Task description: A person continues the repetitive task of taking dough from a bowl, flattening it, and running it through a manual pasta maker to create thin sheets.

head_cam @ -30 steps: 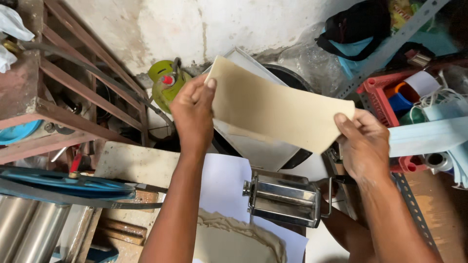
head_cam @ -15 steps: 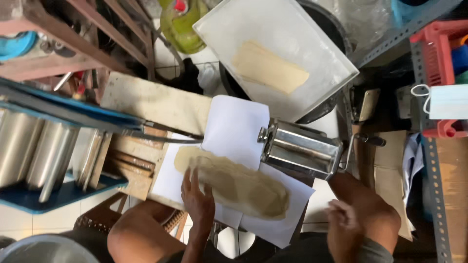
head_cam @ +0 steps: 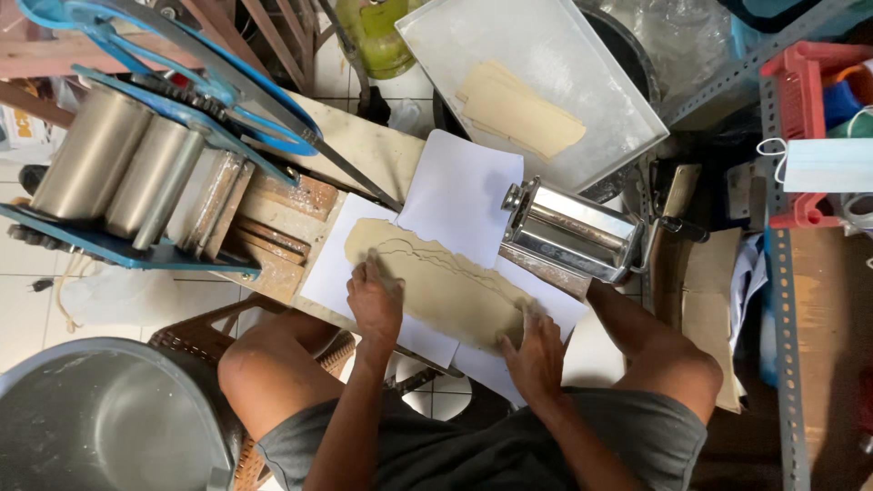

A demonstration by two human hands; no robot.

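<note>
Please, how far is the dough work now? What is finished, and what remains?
Done: flat dough sheets lie stacked on the white tray. In hand: the left hand and right hand rest on a thicker, cracked dough slab on white paper. Left, likely: that slab looks unrolled; the roller machine beside it holds no dough.

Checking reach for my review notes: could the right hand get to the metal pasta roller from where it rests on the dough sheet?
Probably yes. The right hand lies flat on the dough sheet, and the pasta roller stands just beyond that end of the sheet, with only bare white paper and dough between them.
</note>
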